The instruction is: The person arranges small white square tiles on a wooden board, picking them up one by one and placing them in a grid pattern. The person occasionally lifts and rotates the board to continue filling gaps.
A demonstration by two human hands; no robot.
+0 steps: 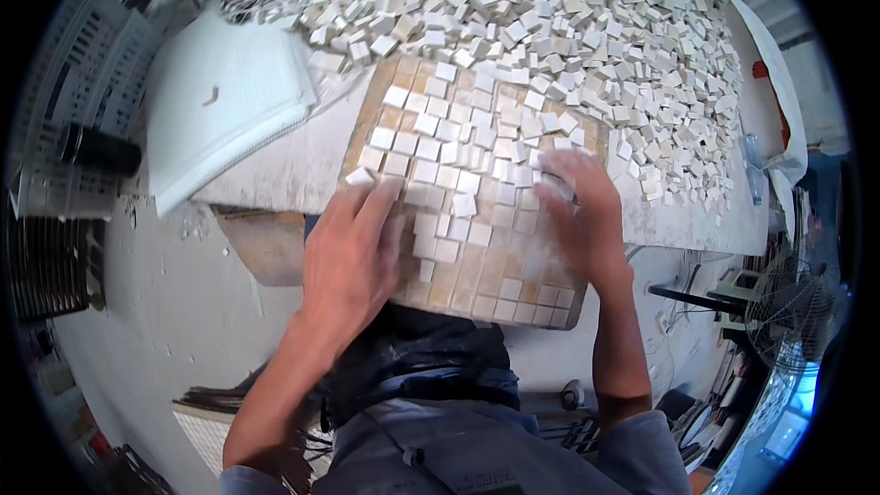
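A square grid board (446, 298) rests tilted against the front edge of the table, its lower part above my lap. Small white square tiles (425, 148) fill many of its cells; some lie askew across the lines, and tan cells show between them. My left hand (348, 247) lies on the board's left side, fingers stretched forward, with one tilted tile (359, 177) at the fingertips. Over the right side is my right hand (587, 211), blurred, its thumb and fingers apart around several tiles. Whether it grips one is hard to make out.
A large heap of loose white tiles (550, 23) covers the back and right of the table (266, 165). Stacked white sheets (229, 96) lie at the left, beside plastic crates (78, 82) and a black cylinder (99, 148). A fan (788, 321) stands at right.
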